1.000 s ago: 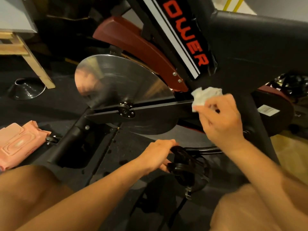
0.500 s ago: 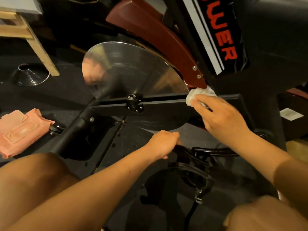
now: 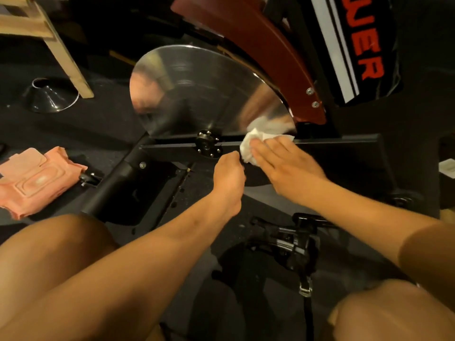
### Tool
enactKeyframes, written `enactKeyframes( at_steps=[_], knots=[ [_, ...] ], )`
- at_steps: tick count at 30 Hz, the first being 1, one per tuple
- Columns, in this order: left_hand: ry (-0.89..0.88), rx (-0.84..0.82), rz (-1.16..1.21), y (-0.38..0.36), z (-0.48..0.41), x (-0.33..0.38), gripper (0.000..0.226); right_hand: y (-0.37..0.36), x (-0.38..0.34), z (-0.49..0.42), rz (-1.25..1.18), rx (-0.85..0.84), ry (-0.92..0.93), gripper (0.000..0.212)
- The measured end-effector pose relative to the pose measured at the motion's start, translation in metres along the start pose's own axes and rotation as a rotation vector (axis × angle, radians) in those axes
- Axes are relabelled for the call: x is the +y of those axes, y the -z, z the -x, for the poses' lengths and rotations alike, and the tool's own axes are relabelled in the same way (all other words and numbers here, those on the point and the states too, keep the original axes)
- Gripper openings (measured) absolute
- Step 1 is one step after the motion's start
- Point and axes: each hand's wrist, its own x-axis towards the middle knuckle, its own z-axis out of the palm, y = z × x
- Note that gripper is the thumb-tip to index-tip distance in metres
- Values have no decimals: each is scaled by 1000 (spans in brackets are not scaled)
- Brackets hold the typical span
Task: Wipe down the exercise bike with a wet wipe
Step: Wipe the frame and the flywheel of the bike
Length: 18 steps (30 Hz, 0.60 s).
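pedal: black strap pedal (image 3: 293, 242) low in front, below the right forearm, well apart from both hands
wipe pack: pink pack (image 3: 34, 178) flat on the floor at left, beside the bike's base tube
clutter: pale wooden leg (image 3: 65, 57) top left, black cone (image 3: 49, 99) near its foot
in the way: left forearm crosses the view toward the hub; the person's bare knees fill the bottom corners
bike: exercise bike (image 3: 416, 114) fills the top right, with a silver flywheel (image 3: 197, 94), a red guard (image 3: 266, 52) over it and a black fork bar (image 3: 339, 146) running across the axle hub (image 3: 207, 144)
wet wipe: white wet wipe (image 3: 251, 146) bunched on the fork bar just right of the hub, touching the flywheel's lower edge
right hand: right hand (image 3: 288, 166) has fingers straight, together, flat on the wipe, pressing it to the bar
left hand: left hand (image 3: 229, 175) has fingers curled at the bar's lower edge, just beside the wipe; can't tell if it grips anything
floor: dark speckled rubber mat (image 3: 103, 126)
room: dim, warm light
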Motion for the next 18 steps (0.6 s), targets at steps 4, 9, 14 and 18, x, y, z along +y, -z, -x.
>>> enactKeyframes(
  at_steps=[4, 9, 14, 18],
  knots=[
    [213, -127, 298, -7, 5, 1, 29, 15, 27, 42, 70, -2, 2, 49],
    [223, -187, 208, -22, 6, 6, 20, 5, 9, 14, 132, -163, 177, 47],
    [241, 134, 78, -12, -26, 0, 23, -7, 0, 18, -7, -211, 188, 54],
    [344, -1, 142, -18, -8, -3, 21, -12, 33, 80, 33, -182, 155, 48]
  ],
)
